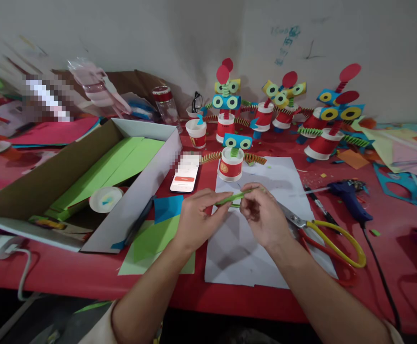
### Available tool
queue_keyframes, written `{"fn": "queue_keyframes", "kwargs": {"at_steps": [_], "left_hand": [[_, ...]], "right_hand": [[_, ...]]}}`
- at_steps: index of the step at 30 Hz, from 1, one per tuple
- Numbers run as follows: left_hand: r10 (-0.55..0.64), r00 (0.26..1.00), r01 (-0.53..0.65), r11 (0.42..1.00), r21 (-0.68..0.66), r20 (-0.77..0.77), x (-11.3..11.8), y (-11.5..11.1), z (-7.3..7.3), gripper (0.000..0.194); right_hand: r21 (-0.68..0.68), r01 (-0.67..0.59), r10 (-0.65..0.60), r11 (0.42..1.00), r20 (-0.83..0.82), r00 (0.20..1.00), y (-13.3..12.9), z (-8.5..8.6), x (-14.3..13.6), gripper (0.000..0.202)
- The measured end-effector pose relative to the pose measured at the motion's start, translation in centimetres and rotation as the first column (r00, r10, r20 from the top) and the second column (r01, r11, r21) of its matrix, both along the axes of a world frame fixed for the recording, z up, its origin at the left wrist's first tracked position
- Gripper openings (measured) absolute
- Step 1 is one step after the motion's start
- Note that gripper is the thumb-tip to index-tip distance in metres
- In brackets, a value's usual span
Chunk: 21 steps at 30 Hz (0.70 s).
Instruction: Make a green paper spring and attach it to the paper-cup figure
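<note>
"So, what does the left hand [201, 217] have?"

"One end of a narrow green paper strip [234, 197], pinched between thumb and fingers. The right hand [263, 217] holds the other end in curled fingers, so both grasps are narrow."

"And where is that strip?"

"Raised between the two hands, over the white paper [229, 263] lying below them on the red surface [50, 270]."

"What stands closest?"

"Just beyond the hands, a red-and-white cup figure [230, 167] with a blue paper head and pleated arms. A phone [185, 177] lies beyond the left hand, and a blue paper piece [167, 206] is just beside that hand."

"And on the other side?"

"Scissors [314, 227] lie beside the right hand, their blades partly hidden behind it. Farther right lies a glue gun [347, 198]; well left of the left hand is an open box [163, 160] holding green sheets [104, 167]."
</note>
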<state>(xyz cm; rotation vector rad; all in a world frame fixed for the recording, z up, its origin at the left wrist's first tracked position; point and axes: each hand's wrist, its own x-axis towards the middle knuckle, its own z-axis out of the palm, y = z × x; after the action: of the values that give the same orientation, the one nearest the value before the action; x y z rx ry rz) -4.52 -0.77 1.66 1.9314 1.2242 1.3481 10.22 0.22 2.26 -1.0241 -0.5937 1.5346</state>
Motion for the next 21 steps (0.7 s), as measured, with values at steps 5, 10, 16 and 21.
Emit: {"fn": "queue_keyframes", "kwargs": {"at_steps": [5,10,16,21], "left_hand": [[0.045,0.984,0.005,0.959,0.283,-0.170,-0.2,0.0,-0.5,0.018],[0.180,0.922,-0.049,0.932,0.359,-0.342,-0.5,0.2,-0.5,0.013],[0.229,0.938,-0.179,0.963,0.202,-0.259,-0.6,0.4,0.3,0.011],[0.212,0.942,-0.201,0.977,0.071,-0.258,-0.6,0.5,0.4,0.014]], "right_hand": [[-0.114,-0.033,0.020,0.993,-0.108,0.994,0.0,0.4,0.2,0.008],[-0.073,-0.065,0.053,0.995,-0.160,0.986,0.0,0.7,0.4,0.005],[0.191,-0.082,0.055,0.978,0.144,0.988,-0.6,0.4,0.0,0.011],[0.276,-0.024,-0.069,0.961,0.323,0.944,-0.6,-0.2,-0.1,0.010]]}}
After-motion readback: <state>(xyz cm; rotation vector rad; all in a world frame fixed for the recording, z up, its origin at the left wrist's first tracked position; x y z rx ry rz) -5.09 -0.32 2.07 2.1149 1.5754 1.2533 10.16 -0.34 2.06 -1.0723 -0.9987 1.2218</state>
